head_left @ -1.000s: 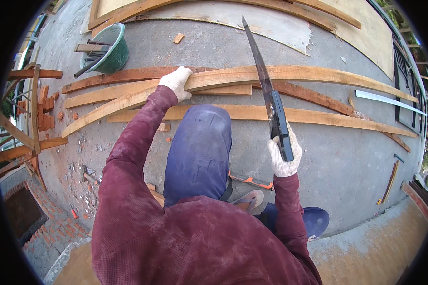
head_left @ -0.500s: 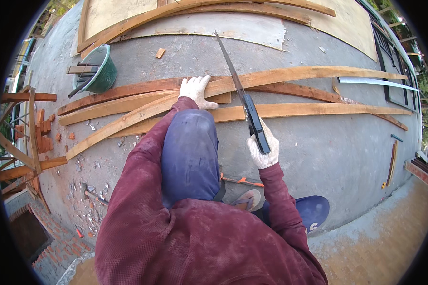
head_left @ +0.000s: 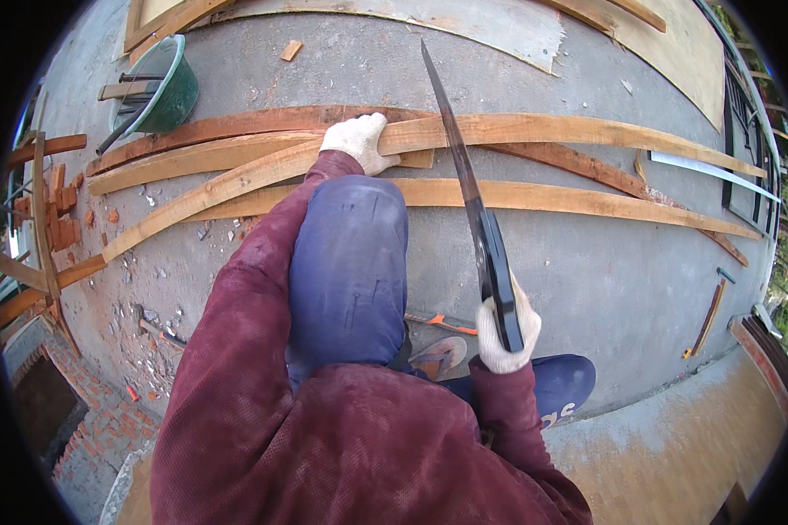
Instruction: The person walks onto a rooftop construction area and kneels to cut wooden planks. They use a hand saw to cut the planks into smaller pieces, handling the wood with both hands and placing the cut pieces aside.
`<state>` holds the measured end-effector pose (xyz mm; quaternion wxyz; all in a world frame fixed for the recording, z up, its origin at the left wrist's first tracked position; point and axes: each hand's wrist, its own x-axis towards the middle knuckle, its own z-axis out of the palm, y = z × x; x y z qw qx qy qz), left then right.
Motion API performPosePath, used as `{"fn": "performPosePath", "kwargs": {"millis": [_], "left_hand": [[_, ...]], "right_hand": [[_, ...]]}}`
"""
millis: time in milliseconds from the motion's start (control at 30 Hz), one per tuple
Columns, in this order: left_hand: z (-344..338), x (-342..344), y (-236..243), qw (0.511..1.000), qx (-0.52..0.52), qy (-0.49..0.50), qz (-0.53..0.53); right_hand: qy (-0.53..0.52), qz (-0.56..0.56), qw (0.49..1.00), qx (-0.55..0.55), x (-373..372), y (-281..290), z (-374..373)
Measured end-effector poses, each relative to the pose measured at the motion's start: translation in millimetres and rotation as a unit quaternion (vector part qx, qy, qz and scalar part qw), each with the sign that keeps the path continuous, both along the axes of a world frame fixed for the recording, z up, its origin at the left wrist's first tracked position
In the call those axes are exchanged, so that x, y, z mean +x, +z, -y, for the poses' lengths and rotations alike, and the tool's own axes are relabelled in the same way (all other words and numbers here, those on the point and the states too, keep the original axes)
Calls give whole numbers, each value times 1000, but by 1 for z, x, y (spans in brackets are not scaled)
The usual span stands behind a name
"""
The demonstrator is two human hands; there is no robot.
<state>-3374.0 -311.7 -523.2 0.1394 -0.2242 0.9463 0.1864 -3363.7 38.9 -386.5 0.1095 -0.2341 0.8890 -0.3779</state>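
In a white glove, my left hand (head_left: 357,142) is wrapped over a long wooden plank (head_left: 543,129) that lies slantwise on top of other boards. My right hand (head_left: 510,328), gloved too, grips the black handle of a handsaw (head_left: 469,175). The saw's blade points away from me and crosses the plank to the right of my left hand. Beneath the plank are a reddish board (head_left: 236,125) and a lighter board (head_left: 490,194). My left knee (head_left: 348,262) is raised just behind the left hand.
A green bucket (head_left: 177,98) holding tools stands at the far left. An orange-framed tool (head_left: 442,322) lies by my foot, a hammer (head_left: 159,332) amid rubble at left. Stacked bricks (head_left: 61,210) stand near wooden framing. Plywood sheets (head_left: 490,26) lie at the back.
My right hand has drawn the saw back toward me and slightly right. The left hand stays on the plank. The view has shifted a little.
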Motion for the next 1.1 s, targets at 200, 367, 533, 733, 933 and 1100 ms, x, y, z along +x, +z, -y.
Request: {"fn": "performPosePath", "kwargs": {"millis": [200, 367, 533, 733, 933, 1100], "left_hand": [[7, -6, 22, 998, 37, -14, 50], [8, -5, 7, 999, 31, -5, 28], [6, -1, 4, 999, 39, -7, 3], [10, -3, 18, 999, 45, -24, 9], [11, -1, -3, 998, 55, 1, 20], [13, 0, -3, 999, 37, -13, -13]], "right_hand": [[28, 33, 991, -126, -30, -60, 22], [-15, 124, 991, 41, 46, 85, -55], [-30, 182, 983, 23, -33, 9, 36], [25, 133, 987, -90, -40, -41, 21], [7, 130, 985, 116, 25, 89, -44], [10, 95, 989, -111, -69, -50, 77]]}}
